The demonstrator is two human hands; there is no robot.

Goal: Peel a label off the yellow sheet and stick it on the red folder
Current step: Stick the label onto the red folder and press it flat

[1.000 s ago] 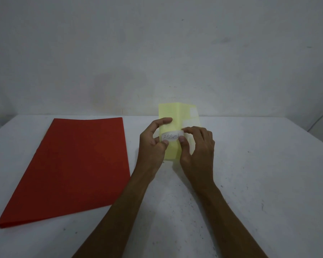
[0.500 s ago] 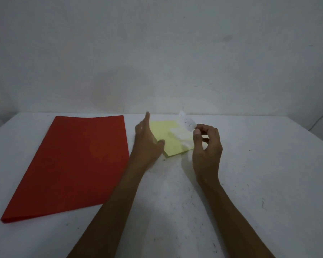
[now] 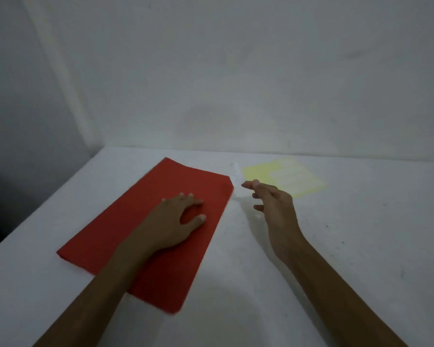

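Pinching a blurred white paper label point(image 3: 236, 171), the right hand point(image 3: 273, 201) grip hovers just right of the flat red paper folder point(image 3: 145, 236); left hand point(image 3: 176, 221) lies spread flat on it.

The red folder point(image 3: 161, 221) looks like thin card or stiff paper, matt and smooth, with no shine on it. Right of the folder, the yellow sheet point(image 3: 258, 172) is paper with a faintly slick, pale finish, and the rows of labels point(image 3: 293, 177) on it are paler, matt paper. The desk point(image 3: 348, 246) under the folder is white, matt and a little speckled. The wall point(image 3: 236, 83) behind it looks like dull, smudged painted plaster.
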